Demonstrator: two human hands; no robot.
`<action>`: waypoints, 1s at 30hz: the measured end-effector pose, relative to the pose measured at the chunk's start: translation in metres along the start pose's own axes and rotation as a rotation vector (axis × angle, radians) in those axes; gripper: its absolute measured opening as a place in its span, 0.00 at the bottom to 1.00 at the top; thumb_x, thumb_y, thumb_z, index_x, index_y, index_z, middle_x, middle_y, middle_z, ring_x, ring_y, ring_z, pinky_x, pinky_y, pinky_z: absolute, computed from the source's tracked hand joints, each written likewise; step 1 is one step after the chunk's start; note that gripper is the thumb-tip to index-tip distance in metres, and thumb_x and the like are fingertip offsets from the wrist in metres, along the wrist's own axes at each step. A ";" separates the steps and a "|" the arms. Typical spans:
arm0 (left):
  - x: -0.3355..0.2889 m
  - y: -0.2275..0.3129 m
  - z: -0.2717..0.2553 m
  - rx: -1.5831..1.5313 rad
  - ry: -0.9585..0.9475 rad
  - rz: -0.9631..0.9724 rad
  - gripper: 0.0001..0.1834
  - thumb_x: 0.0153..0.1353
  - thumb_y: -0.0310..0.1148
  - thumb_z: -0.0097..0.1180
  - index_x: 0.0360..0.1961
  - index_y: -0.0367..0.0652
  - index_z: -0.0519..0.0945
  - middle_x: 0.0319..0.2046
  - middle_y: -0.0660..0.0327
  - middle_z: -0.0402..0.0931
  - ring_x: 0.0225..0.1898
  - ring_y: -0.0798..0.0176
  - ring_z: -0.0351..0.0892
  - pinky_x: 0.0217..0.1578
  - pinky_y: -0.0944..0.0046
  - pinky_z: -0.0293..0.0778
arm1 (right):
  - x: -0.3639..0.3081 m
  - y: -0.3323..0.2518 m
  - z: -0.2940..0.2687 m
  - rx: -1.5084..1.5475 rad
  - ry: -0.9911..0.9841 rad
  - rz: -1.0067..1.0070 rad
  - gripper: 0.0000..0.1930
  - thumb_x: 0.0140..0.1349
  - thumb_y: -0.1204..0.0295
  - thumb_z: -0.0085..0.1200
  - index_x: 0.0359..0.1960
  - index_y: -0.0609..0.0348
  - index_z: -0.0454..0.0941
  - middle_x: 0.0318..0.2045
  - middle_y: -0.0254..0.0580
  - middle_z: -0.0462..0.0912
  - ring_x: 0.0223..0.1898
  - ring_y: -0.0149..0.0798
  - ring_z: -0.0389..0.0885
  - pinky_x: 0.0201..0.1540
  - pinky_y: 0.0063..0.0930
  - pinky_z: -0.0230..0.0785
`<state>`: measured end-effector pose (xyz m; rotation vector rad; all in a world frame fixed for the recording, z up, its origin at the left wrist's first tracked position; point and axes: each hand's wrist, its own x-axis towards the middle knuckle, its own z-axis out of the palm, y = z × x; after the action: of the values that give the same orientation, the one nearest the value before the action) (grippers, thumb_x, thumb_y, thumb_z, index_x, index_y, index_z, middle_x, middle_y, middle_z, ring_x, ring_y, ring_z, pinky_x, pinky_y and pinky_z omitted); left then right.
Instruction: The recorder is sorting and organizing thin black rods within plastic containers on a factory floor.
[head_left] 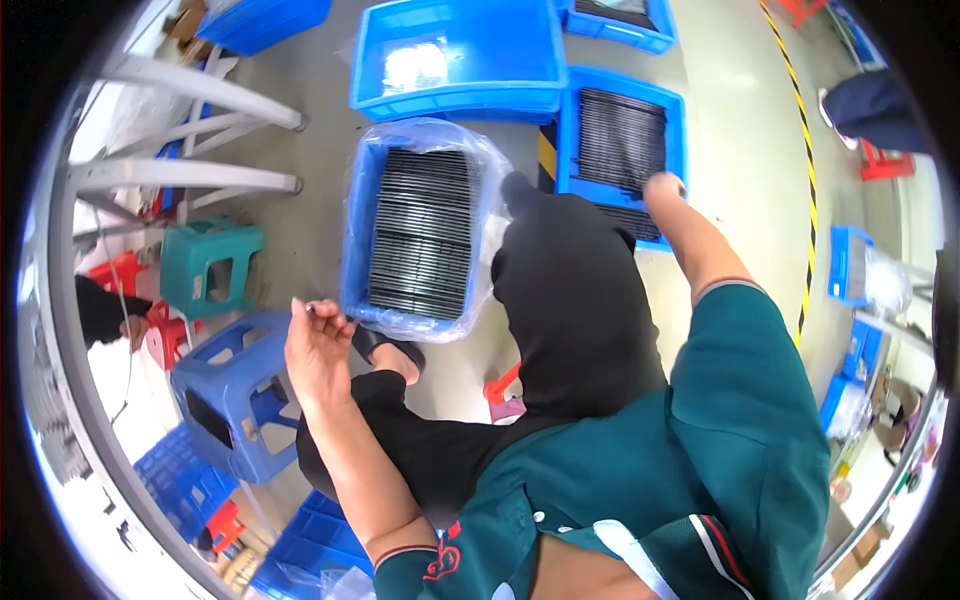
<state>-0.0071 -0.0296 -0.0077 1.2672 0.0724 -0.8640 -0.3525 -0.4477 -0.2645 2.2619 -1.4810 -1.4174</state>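
Note:
My left hand [318, 345] is raised beside the near left corner of a plastic-lined blue bin, palm turned up and fingers curled. A small dark bit shows at its fingertips, too small to name. Thin black strips [425, 230] lie in tight rows inside that lined bin [361, 215]. At the right, my right hand [663, 188] is closed over the near right part of a second blue bin [676, 130], beside its stack of black strips [620, 135]. What its fingers hold, if anything, is hidden.
A blue bin [460, 60] stands beyond the lined one, with another strip-filled bin [620, 25] at the far right. Blue [235, 400] and green [210, 265] stools and grey frame legs [200, 175] stand left. A person's leg [880, 110] shows far right, past striped floor tape [805, 200].

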 end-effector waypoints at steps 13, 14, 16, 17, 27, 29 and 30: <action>-0.019 0.023 0.006 -0.082 -0.008 0.141 0.15 0.63 0.43 0.51 0.26 0.43 0.73 0.24 0.64 0.73 0.27 0.68 0.71 0.29 0.68 0.68 | -0.100 0.020 0.057 1.623 -0.176 -0.031 0.25 0.59 0.55 0.55 0.10 0.56 0.64 0.07 0.38 0.65 0.06 0.36 0.62 0.08 0.32 0.51; -0.020 0.024 0.003 -0.095 -0.012 0.143 0.15 0.63 0.43 0.51 0.26 0.43 0.73 0.24 0.64 0.73 0.27 0.68 0.71 0.29 0.68 0.68 | -0.104 0.020 0.039 1.648 -0.132 -0.072 0.23 0.59 0.56 0.54 0.13 0.57 0.65 0.09 0.38 0.66 0.07 0.35 0.63 0.08 0.30 0.51; -0.021 0.026 -0.001 -0.131 -0.007 0.165 0.15 0.63 0.43 0.51 0.26 0.44 0.73 0.24 0.64 0.73 0.27 0.68 0.71 0.29 0.68 0.68 | -0.127 0.016 -0.021 1.678 0.048 -0.196 0.21 0.60 0.56 0.53 0.17 0.57 0.67 0.11 0.38 0.68 0.07 0.34 0.64 0.08 0.29 0.52; -0.022 0.026 0.000 -0.147 0.006 0.166 0.15 0.63 0.43 0.52 0.26 0.44 0.73 0.24 0.64 0.73 0.26 0.68 0.71 0.29 0.68 0.68 | -0.135 0.017 -0.051 1.653 0.173 -0.283 0.20 0.60 0.56 0.53 0.18 0.58 0.67 0.11 0.38 0.69 0.08 0.32 0.63 0.09 0.29 0.52; -0.029 0.040 -0.032 -0.272 0.132 0.230 0.15 0.62 0.44 0.52 0.26 0.44 0.74 0.24 0.64 0.73 0.25 0.68 0.70 0.28 0.66 0.69 | -0.349 -0.068 -0.283 1.583 0.312 -1.313 0.14 0.61 0.60 0.54 0.34 0.60 0.76 0.20 0.31 0.75 0.16 0.21 0.65 0.17 0.14 0.54; -0.032 0.041 -0.040 -0.296 0.131 0.231 0.16 0.62 0.44 0.53 0.26 0.44 0.74 0.24 0.64 0.73 0.25 0.68 0.70 0.28 0.66 0.69 | -0.372 -0.098 -0.286 1.610 0.152 -1.459 0.14 0.61 0.62 0.54 0.36 0.63 0.76 0.21 0.34 0.77 0.16 0.22 0.66 0.16 0.15 0.55; -0.033 0.042 -0.041 -0.299 0.138 0.236 0.16 0.62 0.44 0.53 0.26 0.44 0.74 0.24 0.64 0.73 0.25 0.68 0.70 0.28 0.66 0.69 | -0.375 -0.111 -0.286 1.582 0.084 -1.468 0.14 0.61 0.62 0.54 0.35 0.63 0.76 0.22 0.35 0.78 0.16 0.22 0.68 0.15 0.15 0.56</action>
<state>0.0115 0.0247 0.0281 1.0282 0.1528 -0.5389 -0.1062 -0.2142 0.0813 4.6684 -0.5668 0.6348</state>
